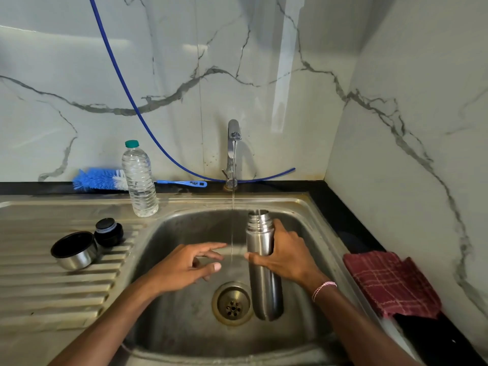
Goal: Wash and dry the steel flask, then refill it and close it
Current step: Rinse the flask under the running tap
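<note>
Two hands: both over the sink [169,233] bowl.
Right hand [287,256]: fingers and thumb wrapped round the steel flask [264,291], mid-body.
Left hand [190,265]: fingers loosely spread, holding nothing, just left of the water stream [233,207].
Steel flask: upright, mouth uncapped, base beside the drain [231,303]; stream from tap [233,151] falls just left of it.
Drainboard [52,286]: steel cup [75,250] and black stopper [108,232], side by side.
Right of sink: red checked cloth [390,283].

The water bottle [140,180] hides the middle of the blue brush [95,178], possibly touching it.
</note>
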